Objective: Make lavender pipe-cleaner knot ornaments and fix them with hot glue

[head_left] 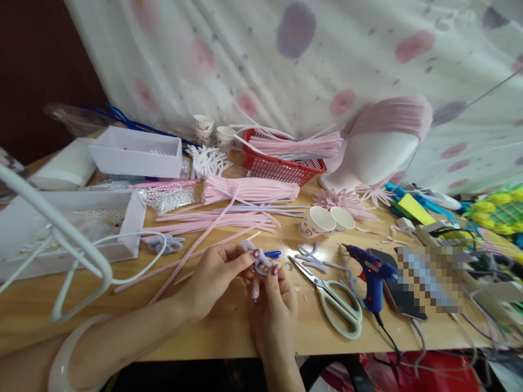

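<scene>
Both my hands meet over the wooden table [229, 326] near its front edge. My left hand [214, 275] pinches a pale lilac pipe cleaner [256, 256] bent into small loops. My right hand [274, 302] comes up from below, its fingers closed on the same looped piece. A short blue piece [273, 253] sticks out to the right between the fingertips. A pale bangle [67, 354] sits on my left forearm.
Scissors [333, 296] with pale green handles lie right of my hands, then a blue glue gun [372, 275]. Pink pipe cleaner bundles [249, 190], a red basket [281, 166], paper cups [321, 222], white trays [137, 152] and a foam head [376, 155] fill the back.
</scene>
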Demonstrator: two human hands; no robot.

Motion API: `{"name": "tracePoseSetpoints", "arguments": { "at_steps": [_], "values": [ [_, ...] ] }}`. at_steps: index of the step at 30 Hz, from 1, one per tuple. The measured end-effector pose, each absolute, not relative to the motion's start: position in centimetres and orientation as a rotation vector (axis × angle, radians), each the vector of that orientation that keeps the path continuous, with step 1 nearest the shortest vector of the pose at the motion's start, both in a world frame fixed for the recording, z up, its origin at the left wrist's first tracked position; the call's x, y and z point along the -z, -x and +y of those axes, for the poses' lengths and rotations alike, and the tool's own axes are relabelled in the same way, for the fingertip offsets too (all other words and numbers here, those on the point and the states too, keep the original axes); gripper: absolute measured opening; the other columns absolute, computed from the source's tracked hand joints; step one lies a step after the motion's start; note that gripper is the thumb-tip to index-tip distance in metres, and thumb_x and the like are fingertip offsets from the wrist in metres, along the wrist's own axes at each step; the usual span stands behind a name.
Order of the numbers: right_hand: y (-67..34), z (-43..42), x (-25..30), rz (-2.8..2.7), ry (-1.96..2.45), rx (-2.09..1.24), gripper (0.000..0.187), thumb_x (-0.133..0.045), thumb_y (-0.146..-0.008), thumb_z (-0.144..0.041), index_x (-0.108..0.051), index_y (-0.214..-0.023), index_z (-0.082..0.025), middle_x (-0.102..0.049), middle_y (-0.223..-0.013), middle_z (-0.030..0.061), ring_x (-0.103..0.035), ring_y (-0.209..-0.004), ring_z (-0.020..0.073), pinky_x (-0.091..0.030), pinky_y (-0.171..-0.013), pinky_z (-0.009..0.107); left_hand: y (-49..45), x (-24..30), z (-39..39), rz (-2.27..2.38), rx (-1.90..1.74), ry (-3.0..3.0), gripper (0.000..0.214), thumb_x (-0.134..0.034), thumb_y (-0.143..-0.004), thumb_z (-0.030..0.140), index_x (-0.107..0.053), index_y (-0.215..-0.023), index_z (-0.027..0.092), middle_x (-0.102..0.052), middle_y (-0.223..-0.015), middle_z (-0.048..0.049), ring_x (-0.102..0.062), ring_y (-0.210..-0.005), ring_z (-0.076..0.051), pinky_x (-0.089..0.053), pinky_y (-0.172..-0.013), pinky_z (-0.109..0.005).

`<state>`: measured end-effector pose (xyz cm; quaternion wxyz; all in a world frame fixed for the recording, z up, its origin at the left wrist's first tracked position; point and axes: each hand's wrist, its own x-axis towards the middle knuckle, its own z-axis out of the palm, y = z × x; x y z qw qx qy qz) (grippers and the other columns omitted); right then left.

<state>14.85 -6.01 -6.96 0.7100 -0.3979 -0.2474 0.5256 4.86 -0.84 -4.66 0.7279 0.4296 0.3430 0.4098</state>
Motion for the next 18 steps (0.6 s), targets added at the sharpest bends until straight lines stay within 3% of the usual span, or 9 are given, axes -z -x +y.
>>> {"name": "tracePoseSetpoints", "arguments": {
  "at_steps": [7,12,18],
  "values": [
    [-17.4,-6.9,7.2,-0.544,0.973,-1.176,0.029,-0.087,-0.075,-0.044,-0.066,-0.078,-0.024,-0.057,-0.061,-0.0045,-0.047,-0.057,0.0115,-0.043,-0.059,0.023,-4.5,4.4,-0.2,0.769,-0.808,-1.079,0.029,-0.075,-0.077,0.042,-0.067,-0.067,0.016,-0.058,-0.059,0.0029,-0.052,-0.056,-0.01,-0.046,-0.058,-0.023],
    [-20.0,-6.8,6.9,-0.656,1.103,-1.135,0.028,-0.077,-0.084,-0.05,-0.071,-0.085,-0.023,-0.056,-0.065,-0.0026,-0.049,-0.058,0.013,-0.042,-0.058,0.025,-4.3,4.3,-0.5,0.721,-0.547,-1.179,0.019,-0.076,-0.072,0.032,-0.068,-0.064,0.016,-0.061,-0.054,0.0025,-0.053,-0.049,-0.01,-0.045,-0.05,-0.022],
    [-20.7,-6.7,6.1,-0.993,1.195,-1.283,0.034,-0.077,-0.084,-0.047,-0.066,-0.069,-0.019,-0.058,-0.07,-0.0009,-0.05,-0.065,0.0142,-0.042,-0.062,0.026,-4.0,4.0,-0.7,0.721,-0.364,-1.253,0.015,-0.07,-0.071,0.025,-0.066,-0.059,0.018,-0.061,-0.051,0.0041,-0.053,-0.045,-0.009,-0.044,-0.048,-0.02]
  ]
}}
